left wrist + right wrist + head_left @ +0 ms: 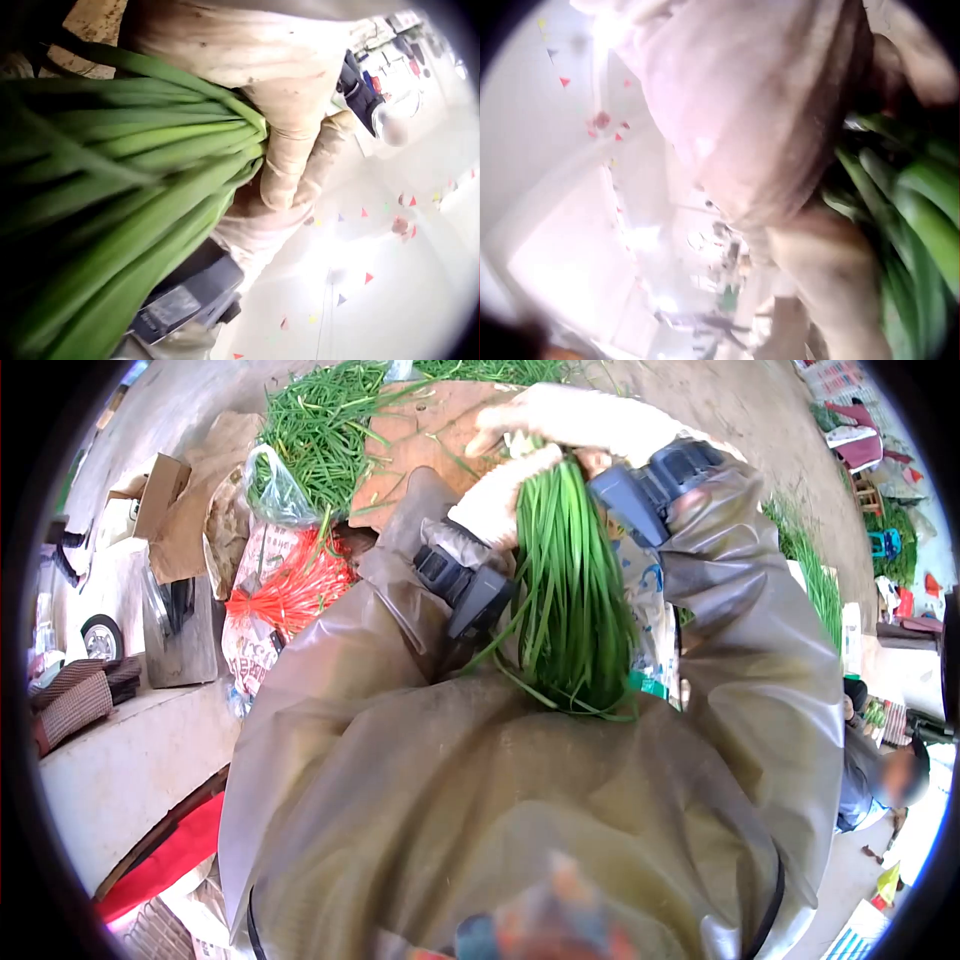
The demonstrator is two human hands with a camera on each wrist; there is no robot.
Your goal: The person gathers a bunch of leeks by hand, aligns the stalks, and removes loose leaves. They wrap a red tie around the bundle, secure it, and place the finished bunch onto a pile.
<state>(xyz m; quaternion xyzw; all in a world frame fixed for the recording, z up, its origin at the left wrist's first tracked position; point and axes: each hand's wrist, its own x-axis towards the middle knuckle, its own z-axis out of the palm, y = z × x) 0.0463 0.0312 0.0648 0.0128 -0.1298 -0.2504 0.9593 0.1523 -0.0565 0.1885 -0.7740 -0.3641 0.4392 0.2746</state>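
Observation:
A bundle of long green leaves [575,585] hangs down toward the apron, its gathered end uppermost. My gloved left hand [505,500] grips that end from the left, and in the left wrist view the gloved fingers of the left hand [277,105] curl beside the leaves [142,157]. Across the top of the bundle lies my gloved right hand [575,420], bent round the gathered end. In the right wrist view the right hand [757,112] is blurred and close against the leaves [922,217]; most of its fingertips are hidden.
Beyond the hands is a brown board [420,435], with a heap of loose green leaves [315,440] beside it. Red strands [295,585] lie on a printed sack at the left, near an open cardboard box [165,490]. A person [870,780] is at the far right.

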